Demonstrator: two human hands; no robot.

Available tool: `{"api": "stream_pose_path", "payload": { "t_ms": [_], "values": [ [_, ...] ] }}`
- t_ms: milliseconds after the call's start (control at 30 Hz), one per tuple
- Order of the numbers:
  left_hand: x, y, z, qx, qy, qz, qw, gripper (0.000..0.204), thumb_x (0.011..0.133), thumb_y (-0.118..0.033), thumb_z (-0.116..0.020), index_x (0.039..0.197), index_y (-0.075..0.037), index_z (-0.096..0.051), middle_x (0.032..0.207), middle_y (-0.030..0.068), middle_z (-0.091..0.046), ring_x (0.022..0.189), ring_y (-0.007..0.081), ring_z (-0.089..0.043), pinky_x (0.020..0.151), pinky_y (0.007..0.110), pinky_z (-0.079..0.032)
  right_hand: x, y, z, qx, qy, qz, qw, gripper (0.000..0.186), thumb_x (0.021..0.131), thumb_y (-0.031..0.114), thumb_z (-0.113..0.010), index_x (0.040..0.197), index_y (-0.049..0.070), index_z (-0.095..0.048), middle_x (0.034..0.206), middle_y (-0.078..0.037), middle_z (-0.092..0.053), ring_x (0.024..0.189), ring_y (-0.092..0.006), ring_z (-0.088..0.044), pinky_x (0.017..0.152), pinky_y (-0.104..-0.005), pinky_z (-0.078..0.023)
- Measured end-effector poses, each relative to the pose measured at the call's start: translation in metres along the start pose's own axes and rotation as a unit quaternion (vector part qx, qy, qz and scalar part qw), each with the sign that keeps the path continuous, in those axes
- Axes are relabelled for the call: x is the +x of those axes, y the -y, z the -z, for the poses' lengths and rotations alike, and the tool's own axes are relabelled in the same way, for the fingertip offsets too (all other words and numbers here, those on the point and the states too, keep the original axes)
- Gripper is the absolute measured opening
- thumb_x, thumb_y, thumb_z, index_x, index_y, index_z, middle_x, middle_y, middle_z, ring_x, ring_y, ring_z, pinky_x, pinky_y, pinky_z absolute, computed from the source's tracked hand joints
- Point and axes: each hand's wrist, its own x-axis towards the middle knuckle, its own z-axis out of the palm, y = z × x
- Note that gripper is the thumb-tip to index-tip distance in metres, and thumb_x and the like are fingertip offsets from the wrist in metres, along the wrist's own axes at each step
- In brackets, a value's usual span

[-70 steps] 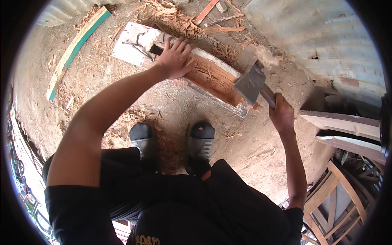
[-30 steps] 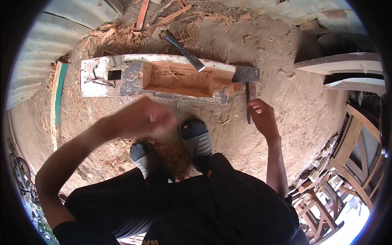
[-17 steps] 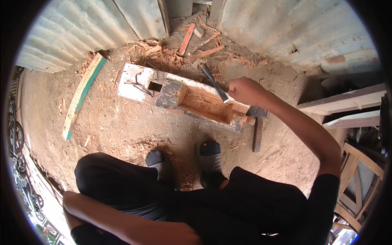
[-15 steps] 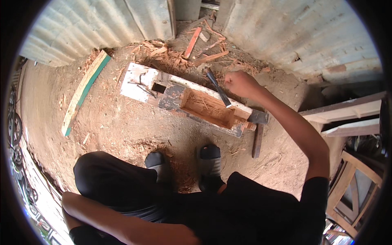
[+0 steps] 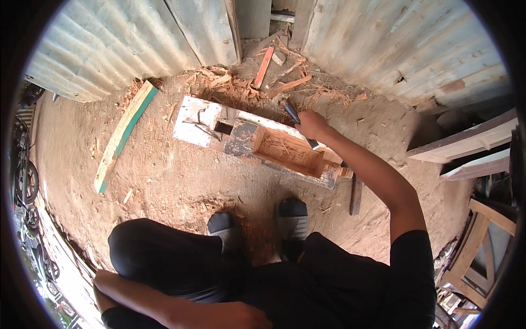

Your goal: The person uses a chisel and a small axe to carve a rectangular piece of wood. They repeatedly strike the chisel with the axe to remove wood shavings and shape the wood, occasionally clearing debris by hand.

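My right hand (image 5: 313,125) is closed around a black-handled tool (image 5: 291,112), whose far end is too small to make out. The tool slants across the far edge of a long wooden block (image 5: 239,137) on the ground. A rectangular hollow (image 5: 287,153) is cut into the block, with a few shavings inside. Nearer its white left end is a small dark square hole (image 5: 223,128). On that end lie thin dark metal pieces (image 5: 205,131). My left hand (image 5: 246,317) lies low against my dark clothing, its fingers hidden.
A curved plank with a green edge (image 5: 127,131) lies to the left. Wood shavings (image 5: 233,90) and a reddish strip (image 5: 264,67) are scattered beyond the block. Corrugated metal sheets (image 5: 405,49) stand behind. Wooden boards (image 5: 466,137) and a wooden frame (image 5: 474,252) are at the right.
My right hand has come down and left onto the black-handled tool and closed on it. The whole view has shifted slightly; the block stays in place.
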Motion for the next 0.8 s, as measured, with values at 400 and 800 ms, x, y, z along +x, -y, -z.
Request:
{"api": "stream_pose_path", "payload": {
  "t_ms": [400, 800],
  "values": [
    [-0.002, -0.004, 0.002, 0.018, -0.036, -0.065, 0.997, 0.040, 0.091, -0.029, -0.053, 0.060, -0.004, -0.051, 0.051, 0.0090, -0.044, 0.046, 0.0262, -0.044, 0.049, 0.038, -0.036, -0.002, -0.005, -0.015, 0.026, -0.045, 0.038, 0.998, 0.029, 0.084, 0.024, -0.063, 0.095, -0.003, -0.066, 0.096, -0.022, -0.065, 0.092, -0.0358, -0.065, 0.083, -0.0439, -0.052],
    [-0.001, -0.005, 0.003, 0.019, -0.042, -0.059, 0.997, 0.040, 0.091, -0.028, -0.053, 0.058, -0.004, -0.051, 0.051, 0.0076, -0.043, 0.045, 0.0234, -0.043, 0.047, 0.037, -0.034, -0.002, -0.007, -0.016, 0.032, -0.051, 0.040, 0.997, 0.028, 0.084, 0.025, -0.063, 0.095, -0.002, -0.066, 0.091, -0.021, -0.066, 0.088, -0.0361, -0.066, 0.079, -0.0444, -0.054]
  ]
}}
